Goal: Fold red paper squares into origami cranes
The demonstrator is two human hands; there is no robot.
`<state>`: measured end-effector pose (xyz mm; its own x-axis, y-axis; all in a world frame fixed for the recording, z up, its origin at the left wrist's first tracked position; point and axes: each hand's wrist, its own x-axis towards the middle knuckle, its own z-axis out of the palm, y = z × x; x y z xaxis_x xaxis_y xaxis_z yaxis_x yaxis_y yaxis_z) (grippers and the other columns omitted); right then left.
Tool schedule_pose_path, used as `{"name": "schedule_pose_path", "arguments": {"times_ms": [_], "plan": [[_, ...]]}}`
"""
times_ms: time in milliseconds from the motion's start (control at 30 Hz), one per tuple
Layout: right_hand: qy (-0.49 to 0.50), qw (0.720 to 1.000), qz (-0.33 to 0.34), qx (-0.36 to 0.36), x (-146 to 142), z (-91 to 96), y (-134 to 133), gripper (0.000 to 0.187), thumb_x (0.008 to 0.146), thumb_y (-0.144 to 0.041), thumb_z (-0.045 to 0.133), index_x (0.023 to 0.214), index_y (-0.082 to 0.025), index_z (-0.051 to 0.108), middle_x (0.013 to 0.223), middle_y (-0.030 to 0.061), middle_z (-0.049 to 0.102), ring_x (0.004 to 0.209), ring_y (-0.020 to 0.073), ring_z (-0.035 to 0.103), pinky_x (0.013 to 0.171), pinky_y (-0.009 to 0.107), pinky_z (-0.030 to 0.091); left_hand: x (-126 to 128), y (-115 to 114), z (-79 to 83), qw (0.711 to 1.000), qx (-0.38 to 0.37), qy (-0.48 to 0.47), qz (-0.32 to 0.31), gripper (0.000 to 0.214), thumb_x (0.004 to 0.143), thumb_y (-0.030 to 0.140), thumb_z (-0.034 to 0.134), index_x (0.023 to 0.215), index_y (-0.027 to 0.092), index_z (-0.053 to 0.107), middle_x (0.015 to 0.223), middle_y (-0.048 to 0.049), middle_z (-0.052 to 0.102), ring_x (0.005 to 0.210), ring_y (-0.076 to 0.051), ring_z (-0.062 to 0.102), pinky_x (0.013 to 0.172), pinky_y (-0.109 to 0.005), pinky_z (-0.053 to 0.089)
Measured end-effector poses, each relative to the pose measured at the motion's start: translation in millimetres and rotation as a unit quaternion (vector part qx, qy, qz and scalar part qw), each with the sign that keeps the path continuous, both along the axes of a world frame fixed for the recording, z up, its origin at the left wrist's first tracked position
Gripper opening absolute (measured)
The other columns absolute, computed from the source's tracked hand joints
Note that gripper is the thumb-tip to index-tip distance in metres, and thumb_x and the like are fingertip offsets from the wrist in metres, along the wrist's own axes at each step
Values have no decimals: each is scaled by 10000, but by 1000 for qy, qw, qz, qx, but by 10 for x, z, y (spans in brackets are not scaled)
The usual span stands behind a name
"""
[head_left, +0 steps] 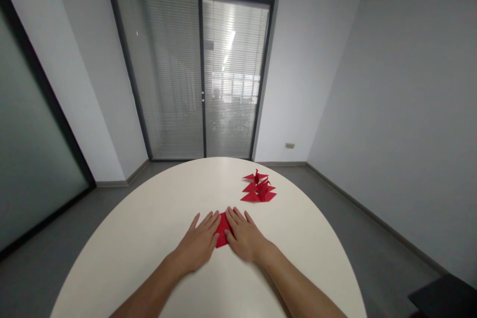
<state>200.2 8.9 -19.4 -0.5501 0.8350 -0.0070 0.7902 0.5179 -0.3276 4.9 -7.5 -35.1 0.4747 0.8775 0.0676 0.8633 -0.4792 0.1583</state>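
Note:
A red sheet of paper (222, 231) lies flat on the white round table (149, 223), mostly covered by my hands. My left hand (198, 243) rests palm down on its left side, fingers stretched out. My right hand (243, 236) lies flat on its right side, fingers spread forward. Both hands press the paper against the tabletop. Only a narrow strip of red shows between them.
A small pile of folded red paper shapes (259, 189) sits on the table beyond my right hand. A glass door with blinds (201, 74) stands behind the table. Grey floor surrounds the table. A dark object (445, 295) sits at the lower right corner.

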Motion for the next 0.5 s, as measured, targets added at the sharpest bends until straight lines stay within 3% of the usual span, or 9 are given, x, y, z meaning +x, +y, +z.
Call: {"name": "schedule_pose_path", "arguments": {"times_ms": [100, 233, 400, 500], "plan": [[5, 1000, -30, 3, -35, -16, 5, 644, 986, -414, 307, 1543, -97, 237, 1607, 139, 188, 1497, 305, 129, 1206, 532, 87, 22, 2, -1, 999, 44, 3, 23, 521, 972, 251, 316, 1470, 128, 404, 1561, -143, 347, 1470, -272, 262, 1195, -535, 171], [14, 998, -68, 10, -60, -7, 17, 665, 983, -450, 325, 1537, -89, 256, 1604, 151, 204, 1499, 329, 87, 1202, 539, 59, 41, 14, -2, 997, 66, -36, -10, 497, 963, 202, 334, 1450, 203, 433, 1519, -85, 443, 1421, -208, 371, 1197, -488, 210], [23, 999, 17, -33, 140, 42, 44, 687, 993, -527, 281, 1555, -141, 202, 1617, 130, 153, 1503, 319, 27, 1204, 531, 47, -67, 87, -38, 999, 43, -32, -11, 490, 962, 183, 333, 1438, 189, 448, 1516, -102, 442, 1427, -227, 362, 1185, -541, 209], [22, 997, 48, -47, 277, 68, 62, 728, 958, -580, 367, 1552, -183, 226, 1614, 118, 179, 1498, 345, 2, 1198, 550, 51, -136, 143, -62, 996, 68, -55, -11, 493, 929, 129, 375, 1399, 198, 503, 1487, -101, 483, 1407, -232, 395, 1176, -525, 245]]}}
